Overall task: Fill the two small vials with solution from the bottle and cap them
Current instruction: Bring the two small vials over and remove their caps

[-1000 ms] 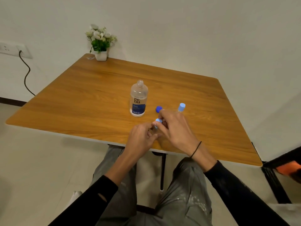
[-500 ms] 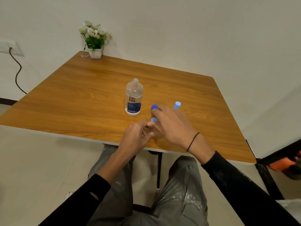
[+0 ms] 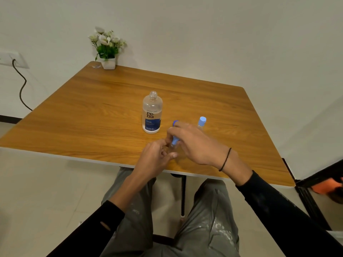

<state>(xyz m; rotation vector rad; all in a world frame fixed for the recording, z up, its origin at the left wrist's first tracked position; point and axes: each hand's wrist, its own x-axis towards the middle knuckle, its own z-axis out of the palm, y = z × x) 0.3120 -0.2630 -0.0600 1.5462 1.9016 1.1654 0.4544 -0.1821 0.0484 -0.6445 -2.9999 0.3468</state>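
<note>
A clear solution bottle [image 3: 152,115] with a blue label stands uncapped in the middle of the wooden table [image 3: 89,112]. Its dark blue cap [image 3: 175,122] lies just right of it, partly hidden behind my right hand. My left hand [image 3: 157,156] grips a small clear vial [image 3: 173,147] near the table's front edge. My right hand [image 3: 196,145] pinches the light blue cap [image 3: 175,140] sitting on that vial's top. A second vial with a light blue cap [image 3: 202,121] stands upright behind my right hand, its body mostly hidden.
A small white pot of white flowers [image 3: 107,49] stands at the table's far left corner. A wall socket with a black cable [image 3: 20,86] is on the left wall. A black frame with an orange object [image 3: 326,186] sits at the right, beside the table.
Both hands stay together on the small vial and its cap; my right fingers have shifted around the cap. The camera view has moved slightly.
</note>
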